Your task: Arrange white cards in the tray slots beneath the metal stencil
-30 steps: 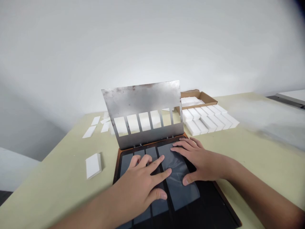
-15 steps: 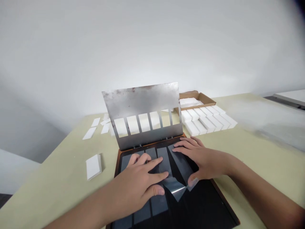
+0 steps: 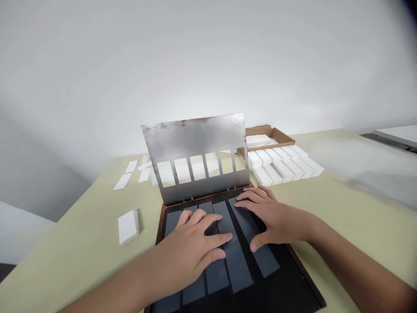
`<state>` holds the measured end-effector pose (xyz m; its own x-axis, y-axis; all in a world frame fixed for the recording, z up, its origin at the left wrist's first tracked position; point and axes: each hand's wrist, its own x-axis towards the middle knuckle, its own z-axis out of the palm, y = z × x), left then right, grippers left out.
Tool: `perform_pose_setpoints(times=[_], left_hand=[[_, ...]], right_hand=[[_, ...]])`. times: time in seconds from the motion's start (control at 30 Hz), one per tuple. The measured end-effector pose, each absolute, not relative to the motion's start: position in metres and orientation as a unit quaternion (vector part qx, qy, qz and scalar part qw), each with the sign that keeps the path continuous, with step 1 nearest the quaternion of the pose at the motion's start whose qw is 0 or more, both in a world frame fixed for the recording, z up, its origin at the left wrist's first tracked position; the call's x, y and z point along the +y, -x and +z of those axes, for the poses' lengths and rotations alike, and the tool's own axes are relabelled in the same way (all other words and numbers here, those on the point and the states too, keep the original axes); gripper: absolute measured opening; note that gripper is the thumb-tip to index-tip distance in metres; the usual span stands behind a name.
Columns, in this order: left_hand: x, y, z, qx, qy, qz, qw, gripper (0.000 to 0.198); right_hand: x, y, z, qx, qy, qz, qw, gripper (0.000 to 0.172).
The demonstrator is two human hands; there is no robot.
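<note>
Both hands lie flat, fingers spread: left hand [image 3: 195, 243] and right hand [image 3: 273, 217] press grey strips [image 3: 239, 265] on the dark tray [image 3: 293, 282].

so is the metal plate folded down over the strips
No, the plate stands raised behind the strips, which lie uncovered under the left hand and right hand.

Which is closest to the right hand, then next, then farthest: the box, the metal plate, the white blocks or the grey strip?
1. Grey strip: under the right hand, touching.
2. Metal plate: just past the fingertips.
3. White blocks: behind, to the right.
4. Box: behind the blocks.
</note>
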<state>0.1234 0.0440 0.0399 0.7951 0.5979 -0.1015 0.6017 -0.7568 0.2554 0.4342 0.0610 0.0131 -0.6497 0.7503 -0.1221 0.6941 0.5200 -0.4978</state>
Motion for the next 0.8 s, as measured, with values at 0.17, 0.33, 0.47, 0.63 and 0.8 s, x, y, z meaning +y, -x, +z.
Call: perform_pose_setpoints(times=[0.17, 0.33, 0.47, 0.63, 0.8], left_hand=[[0.0450, -0.1264, 0.0399, 0.318, -0.941, 0.001, 0.118, 0.036], [0.0456, -0.1269, 0.0379, 0.311, -0.943, 0.018, 0.115, 0.040], [0.0454, -0.1268, 0.0363, 0.316, -0.941, 0.011, 0.121, 0.043], [0.0449, -0.1265, 0.0356, 0.313, -0.942, 0.025, 0.121, 0.053], [0.0455, -0.1258, 0.0345, 0.309, -0.945, 0.025, 0.099, 0.034]], right_hand=[[0.0600, -0.4244, 0.0125, -0.873, 0.417, 0.236, 0.088, 0.088], [0.0608, -0.4245, 0.0121, -0.873, 0.411, 0.241, 0.103, 0.085], [0.0603, -0.4257, 0.0116, -0.869, 0.421, 0.244, 0.094, 0.088], [0.0601, -0.4262, 0.0098, -0.861, 0.435, 0.251, 0.086, 0.088], [0.0613, -0.4259, 0.0075, -0.861, 0.433, 0.249, 0.100, 0.080]])
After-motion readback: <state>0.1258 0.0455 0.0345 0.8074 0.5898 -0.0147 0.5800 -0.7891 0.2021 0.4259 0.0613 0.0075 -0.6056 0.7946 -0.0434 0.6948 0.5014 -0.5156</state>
